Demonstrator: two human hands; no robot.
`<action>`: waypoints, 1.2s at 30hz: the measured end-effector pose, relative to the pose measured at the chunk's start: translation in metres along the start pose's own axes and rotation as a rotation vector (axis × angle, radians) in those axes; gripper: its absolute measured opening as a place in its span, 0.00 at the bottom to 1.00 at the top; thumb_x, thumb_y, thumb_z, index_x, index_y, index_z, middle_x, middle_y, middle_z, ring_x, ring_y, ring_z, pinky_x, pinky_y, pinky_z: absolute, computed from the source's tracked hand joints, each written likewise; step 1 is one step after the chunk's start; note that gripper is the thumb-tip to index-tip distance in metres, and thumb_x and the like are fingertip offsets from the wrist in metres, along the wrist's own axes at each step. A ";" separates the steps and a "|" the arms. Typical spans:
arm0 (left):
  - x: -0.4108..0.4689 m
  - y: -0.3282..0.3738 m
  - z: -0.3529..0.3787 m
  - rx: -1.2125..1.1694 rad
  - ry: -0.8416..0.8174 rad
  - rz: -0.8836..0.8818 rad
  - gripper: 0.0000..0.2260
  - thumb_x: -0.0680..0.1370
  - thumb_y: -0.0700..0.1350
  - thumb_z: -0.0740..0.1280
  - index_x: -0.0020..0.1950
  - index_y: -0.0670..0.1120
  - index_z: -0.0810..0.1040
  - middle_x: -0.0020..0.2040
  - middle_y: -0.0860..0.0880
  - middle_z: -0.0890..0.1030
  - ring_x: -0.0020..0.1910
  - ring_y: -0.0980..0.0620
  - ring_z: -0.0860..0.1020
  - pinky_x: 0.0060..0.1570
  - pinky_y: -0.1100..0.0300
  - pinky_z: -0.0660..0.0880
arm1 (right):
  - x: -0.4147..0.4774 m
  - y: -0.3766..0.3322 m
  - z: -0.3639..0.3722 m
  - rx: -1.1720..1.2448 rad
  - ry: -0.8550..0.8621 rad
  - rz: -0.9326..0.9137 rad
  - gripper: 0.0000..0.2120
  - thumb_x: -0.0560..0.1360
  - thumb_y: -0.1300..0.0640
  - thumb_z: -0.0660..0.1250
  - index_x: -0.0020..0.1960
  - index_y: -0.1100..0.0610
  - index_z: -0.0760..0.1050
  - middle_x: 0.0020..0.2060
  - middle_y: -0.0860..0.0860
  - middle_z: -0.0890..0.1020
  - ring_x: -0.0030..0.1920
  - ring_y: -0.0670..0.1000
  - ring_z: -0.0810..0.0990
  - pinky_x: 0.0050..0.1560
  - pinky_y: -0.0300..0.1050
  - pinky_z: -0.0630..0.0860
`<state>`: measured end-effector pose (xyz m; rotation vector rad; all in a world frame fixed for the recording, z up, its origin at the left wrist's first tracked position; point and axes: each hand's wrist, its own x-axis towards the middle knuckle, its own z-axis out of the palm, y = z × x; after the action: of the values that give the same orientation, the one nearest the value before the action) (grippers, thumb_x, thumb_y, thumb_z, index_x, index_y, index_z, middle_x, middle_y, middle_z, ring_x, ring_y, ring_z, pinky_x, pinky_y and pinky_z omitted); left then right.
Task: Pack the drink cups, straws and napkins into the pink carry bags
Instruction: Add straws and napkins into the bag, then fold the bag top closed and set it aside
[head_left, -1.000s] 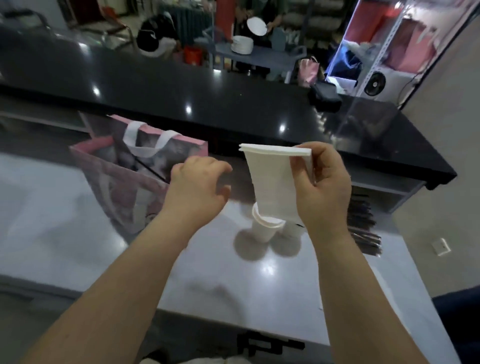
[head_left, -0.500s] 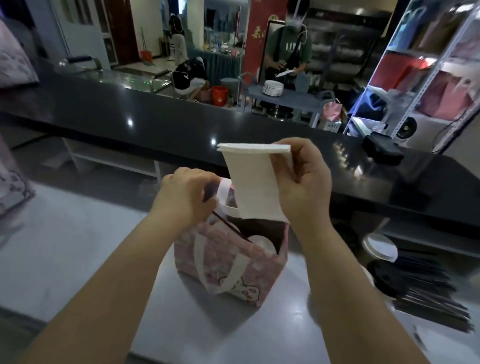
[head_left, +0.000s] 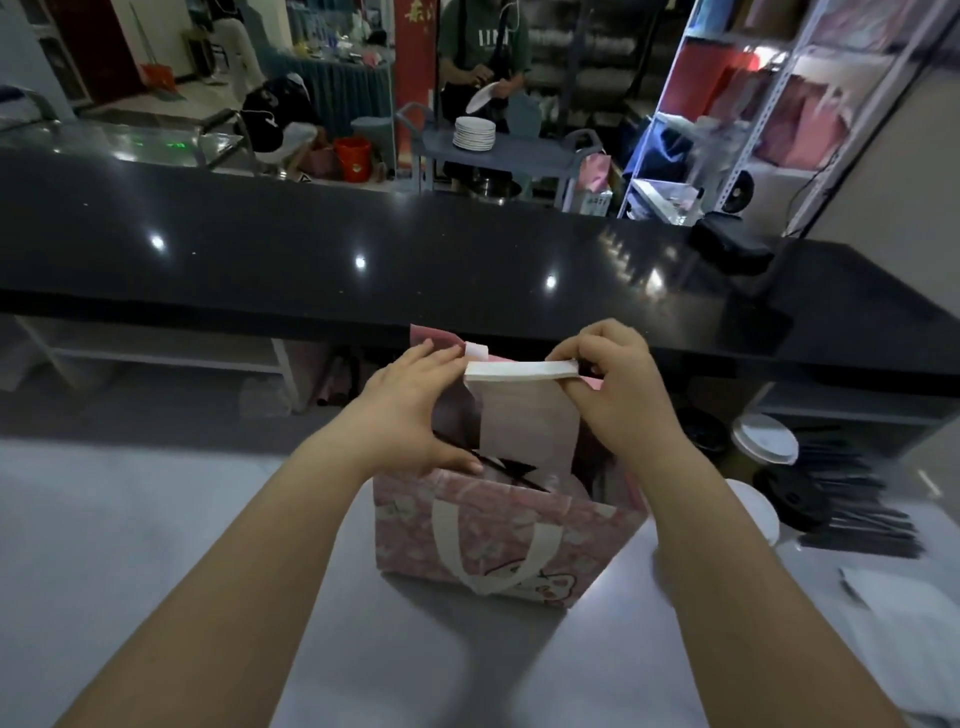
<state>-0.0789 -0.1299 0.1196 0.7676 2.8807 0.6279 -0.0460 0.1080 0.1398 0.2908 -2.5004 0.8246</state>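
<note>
Grey tabletop (head_left: 156, 519) holds your pink bag (head_left: 498, 525); your right hand (head_left: 623, 395) pinches the napkins (head_left: 524, 415) by their top, lower end inside, while your left hand (head_left: 405, 410), fingers straight, touches its far rim.

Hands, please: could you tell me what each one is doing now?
Left hand: open, fingers touching the bag's far rim.
Right hand: pinching the napkins.
</note>
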 end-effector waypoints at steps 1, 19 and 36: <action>0.001 -0.002 0.002 -0.014 -0.013 -0.004 0.56 0.60 0.68 0.76 0.79 0.59 0.48 0.79 0.61 0.49 0.78 0.58 0.42 0.77 0.47 0.49 | 0.001 -0.002 -0.001 -0.059 0.041 -0.010 0.08 0.71 0.64 0.72 0.46 0.54 0.83 0.42 0.49 0.76 0.49 0.52 0.72 0.48 0.46 0.73; 0.003 -0.005 0.015 0.003 -0.049 0.045 0.64 0.59 0.67 0.77 0.77 0.61 0.31 0.78 0.61 0.33 0.76 0.56 0.30 0.73 0.47 0.40 | -0.039 -0.016 0.007 -0.307 -0.624 0.345 0.19 0.77 0.59 0.59 0.66 0.47 0.72 0.53 0.48 0.81 0.44 0.49 0.77 0.42 0.46 0.76; -0.011 -0.004 0.014 -0.070 0.290 0.104 0.40 0.69 0.66 0.70 0.77 0.54 0.62 0.75 0.56 0.65 0.74 0.53 0.58 0.72 0.47 0.62 | -0.060 -0.020 -0.008 -0.252 -0.414 0.128 0.19 0.79 0.60 0.62 0.68 0.49 0.75 0.66 0.43 0.75 0.67 0.46 0.70 0.63 0.39 0.68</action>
<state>-0.0685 -0.1334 0.1051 0.8877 3.0691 0.9179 0.0155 0.0996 0.1255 0.2343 -3.0013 0.5265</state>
